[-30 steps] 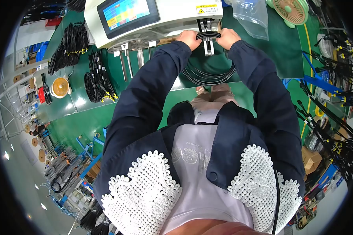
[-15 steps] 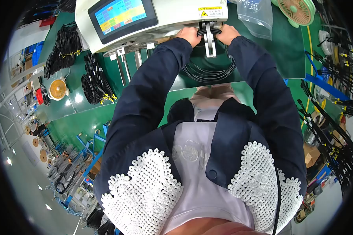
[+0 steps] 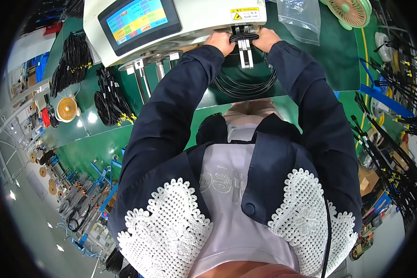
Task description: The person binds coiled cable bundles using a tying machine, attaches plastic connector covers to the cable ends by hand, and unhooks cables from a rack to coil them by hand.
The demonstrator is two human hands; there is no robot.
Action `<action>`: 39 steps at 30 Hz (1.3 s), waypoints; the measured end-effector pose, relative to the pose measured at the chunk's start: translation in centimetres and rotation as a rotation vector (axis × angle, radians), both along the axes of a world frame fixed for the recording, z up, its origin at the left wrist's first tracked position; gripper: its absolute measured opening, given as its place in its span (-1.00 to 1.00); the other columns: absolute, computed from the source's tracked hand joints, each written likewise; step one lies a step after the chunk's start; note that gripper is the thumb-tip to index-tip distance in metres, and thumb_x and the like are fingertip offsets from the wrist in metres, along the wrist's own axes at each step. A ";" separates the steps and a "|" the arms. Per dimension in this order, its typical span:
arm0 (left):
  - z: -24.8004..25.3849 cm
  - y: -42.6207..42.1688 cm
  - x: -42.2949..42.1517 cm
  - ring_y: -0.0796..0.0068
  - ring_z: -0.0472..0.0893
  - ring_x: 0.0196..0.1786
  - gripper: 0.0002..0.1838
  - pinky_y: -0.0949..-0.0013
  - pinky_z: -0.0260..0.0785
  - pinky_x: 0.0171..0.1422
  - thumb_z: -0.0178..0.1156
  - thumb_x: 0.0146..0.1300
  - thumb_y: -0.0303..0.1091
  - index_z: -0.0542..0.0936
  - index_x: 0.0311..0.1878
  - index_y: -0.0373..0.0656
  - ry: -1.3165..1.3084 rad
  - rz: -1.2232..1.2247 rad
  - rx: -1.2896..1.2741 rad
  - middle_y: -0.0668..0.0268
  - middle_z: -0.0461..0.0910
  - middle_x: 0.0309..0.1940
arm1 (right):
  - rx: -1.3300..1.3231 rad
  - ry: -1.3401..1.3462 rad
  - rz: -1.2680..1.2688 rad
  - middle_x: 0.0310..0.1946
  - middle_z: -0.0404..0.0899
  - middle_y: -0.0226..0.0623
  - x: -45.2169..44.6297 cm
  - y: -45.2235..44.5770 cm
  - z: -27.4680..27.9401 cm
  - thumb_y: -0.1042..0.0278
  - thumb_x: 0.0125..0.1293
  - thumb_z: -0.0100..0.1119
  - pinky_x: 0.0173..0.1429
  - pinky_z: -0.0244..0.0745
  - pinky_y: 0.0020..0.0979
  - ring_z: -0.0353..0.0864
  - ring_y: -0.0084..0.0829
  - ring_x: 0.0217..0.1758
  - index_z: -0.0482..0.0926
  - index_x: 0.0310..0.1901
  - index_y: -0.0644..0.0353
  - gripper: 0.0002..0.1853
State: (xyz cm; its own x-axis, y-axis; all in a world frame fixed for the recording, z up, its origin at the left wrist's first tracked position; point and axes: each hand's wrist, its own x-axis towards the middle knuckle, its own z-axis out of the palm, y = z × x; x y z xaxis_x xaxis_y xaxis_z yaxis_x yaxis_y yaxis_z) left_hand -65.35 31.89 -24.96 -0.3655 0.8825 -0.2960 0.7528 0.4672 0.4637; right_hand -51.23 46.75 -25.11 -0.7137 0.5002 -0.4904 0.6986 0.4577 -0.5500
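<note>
A coil of black cable [image 3: 245,94] hangs at the front of a white machine [image 3: 204,23], its lower loops drooping over the table edge. The bunched upper strands lie across a metal two-pronged guide [image 3: 246,56] that sticks out from the machine. To the left of the guide, my left hand [image 3: 221,42] is closed around the bunched cable. On the other side my right hand [image 3: 266,40] grips the same bunch, fingers partly hidden behind it. Both hands are close to the machine's front.
The machine carries a lit touchscreen [image 3: 134,22] and a warning label [image 3: 245,14]. Cable bundles [image 3: 112,99] with yellow ends lie left, near an orange fan [image 3: 67,109]. A clear plastic bag [image 3: 300,21] and a green fan [image 3: 350,11] sit right on the green table [image 3: 338,69].
The machine and table have shifted slightly left in view. Both hands keep hold of the cable coil, whose bunched strands now show more plainly across the guide.
</note>
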 end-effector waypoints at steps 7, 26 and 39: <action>0.0 0.0 0.2 -0.03 0.61 -0.23 -0.73 0.06 0.46 -0.02 0.18 0.08 -0.18 0.67 -0.24 -0.14 0.021 0.023 0.001 -0.01 0.62 -0.38 | 0.010 -0.019 -0.003 -0.24 0.60 0.19 -0.1 0.0 -0.4 0.18 0.01 0.21 0.04 0.50 -0.17 0.59 0.07 -0.07 0.63 -0.23 0.38 -0.60; 18.6 -12.4 10.3 0.05 0.59 -0.49 -0.77 0.09 0.44 -0.39 0.30 -0.06 -0.31 0.44 -0.41 -0.13 0.262 -0.026 0.477 0.14 0.54 -0.61 | 0.504 0.455 0.122 -0.62 0.56 -0.13 11.3 -12.6 19.3 0.33 0.07 0.18 -0.35 0.51 -0.12 0.60 -0.04 -0.50 0.55 -0.49 0.17 -0.89; 26.2 -21.8 13.3 0.80 0.34 -0.55 -0.86 0.57 0.18 -0.50 0.35 0.01 -0.55 0.53 -0.47 -0.29 -0.275 0.280 0.841 0.47 0.45 -0.66 | 0.944 0.832 0.476 -0.22 0.53 -0.23 11.2 -19.8 31.5 0.42 -0.15 0.39 0.09 0.41 -0.19 0.52 -0.16 -0.10 0.53 -0.07 0.12 -0.51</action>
State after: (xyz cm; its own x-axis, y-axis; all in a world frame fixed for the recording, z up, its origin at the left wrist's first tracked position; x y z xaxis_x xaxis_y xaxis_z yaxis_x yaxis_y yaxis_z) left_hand -52.05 10.05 1.27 -0.6095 0.7364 0.2936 0.4766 0.0445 0.8780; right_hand -40.03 26.95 6.35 -0.8268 0.0256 0.5620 -0.0181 0.9972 -0.0721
